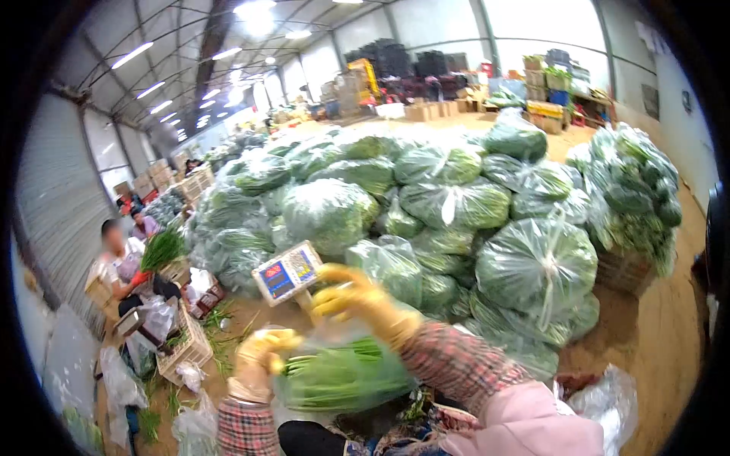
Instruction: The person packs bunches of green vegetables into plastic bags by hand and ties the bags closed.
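The clear plastic bag lies low in front of the person's body, between the gloved hands and just above the lap; within it the green stalks are long, slender and bright, laid roughly side by side, and the thin film looks cloudy and creased over them. The left hand, in a yellow glove, is at the upper left edge of the bag with its fingers curled inward; whether they pinch the film cannot be told. The right hand, gloved likewise, is raised above the bag, its fingers bent and parted; the forearm reaches in from the lower right in a checked sleeve. Just beyond the right fingers stands a tilted sign with blue, red and a square printed code. The brown floor to the left carries loose green trimmings, with a pale slatted crate near them. Past it a seated co-worker in red gloves holds an upright green bunch. Ahead rises a large pile of bagged green vegetables. Farther back are cardboard boxes and stacked dark crates, under a trussed roof with bright strip lamps.
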The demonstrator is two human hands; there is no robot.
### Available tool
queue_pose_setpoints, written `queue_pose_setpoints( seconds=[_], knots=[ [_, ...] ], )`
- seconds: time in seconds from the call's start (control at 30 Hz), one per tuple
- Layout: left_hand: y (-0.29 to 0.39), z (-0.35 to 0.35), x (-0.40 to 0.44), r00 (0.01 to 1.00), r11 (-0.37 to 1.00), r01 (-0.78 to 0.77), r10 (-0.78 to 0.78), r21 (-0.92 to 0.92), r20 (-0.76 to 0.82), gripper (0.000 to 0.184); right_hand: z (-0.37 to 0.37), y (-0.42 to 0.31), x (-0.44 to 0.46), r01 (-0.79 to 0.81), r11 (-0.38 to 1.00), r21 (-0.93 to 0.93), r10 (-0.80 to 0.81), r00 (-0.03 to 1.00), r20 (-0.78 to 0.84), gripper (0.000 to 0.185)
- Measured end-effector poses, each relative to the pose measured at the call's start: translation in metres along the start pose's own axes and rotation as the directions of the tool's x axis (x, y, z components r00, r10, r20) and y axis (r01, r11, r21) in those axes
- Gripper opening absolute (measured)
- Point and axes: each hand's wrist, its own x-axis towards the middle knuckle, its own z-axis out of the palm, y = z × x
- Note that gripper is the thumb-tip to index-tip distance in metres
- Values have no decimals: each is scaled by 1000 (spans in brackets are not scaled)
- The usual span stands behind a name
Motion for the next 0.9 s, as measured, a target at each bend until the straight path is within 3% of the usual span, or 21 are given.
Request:
queue_pose_setpoints(
  seconds=[0.07,0.1,0.13,0.17,0.23,0.27,0.3,0.4,0.47,0.5,0.57,0.6,0.67,0.7,0.73,0.8,0.83,0.87,0.9],
  knots=[
    [-33,46,-8,973,953,226,-211,-201,91,29,13,57,0,219,965,-143,-165,934,318,65],
    [-48,62,-11,958,913,285,-258,-294,127,28,18,72,-6,324,842,-432,-135,901,412,64],
    [-61,67,-15,951,886,306,-265,-349,162,27,22,79,-9,424,620,-660,-68,867,493,64],
    [-72,71,-19,947,863,317,-264,-393,185,27,22,77,-10,430,614,-662,-78,868,490,64],
    [-85,71,-29,933,820,354,-275,-449,232,25,20,77,-12,491,249,-835,232,807,543,65],
    [-91,69,-32,923,804,378,-285,-460,259,25,15,79,-8,482,258,-837,235,809,538,65],
    [-95,64,-34,909,791,407,-302,-457,288,24,4,83,2,691,56,-721,323,670,668,58],
    [-112,36,-32,842,763,526,-402,-376,360,21,-36,114,5,629,203,-750,362,664,655,52],
    [-128,-2,-24,733,724,654,-535,-220,420,14,-67,122,-17,388,334,-859,267,835,481,52],
    [-148,-27,-25,729,719,660,-542,-219,419,14,-97,132,-23,270,393,-879,270,880,391,52],
    [-186,-67,-31,833,752,552,-512,-360,209,8,-142,150,-45,65,516,-854,288,926,244,47],
    [-183,-62,-28,837,753,547,-508,-365,206,8,-145,153,-54,-19,575,-818,303,933,192,43],
    [-180,-46,-28,934,856,349,-349,-381,71,8,-146,165,-57,-83,577,-813,322,937,133,35],
    [-158,-29,-22,935,882,323,-353,-342,-25,9,-141,167,-60,-150,583,-799,337,939,71,29],
    [-157,-31,-11,985,953,164,-173,-255,-14,5,-135,163,-56,-157,582,-798,344,937,67,29],
    [-137,0,5,991,922,-9,-42,-388,-124,9,-118,154,-39,172,379,-909,217,939,268,21],
    [-135,15,15,995,890,-51,9,-454,-95,15,-104,154,-35,169,379,-910,225,937,268,21],
    [-137,28,24,996,850,-90,63,-519,-68,22,-89,154,-29,400,391,-829,-20,904,427,21],
    [-142,41,31,996,847,-88,59,-524,-73,22,-79,156,-24,610,343,-715,-260,793,552,20]
  ],
)
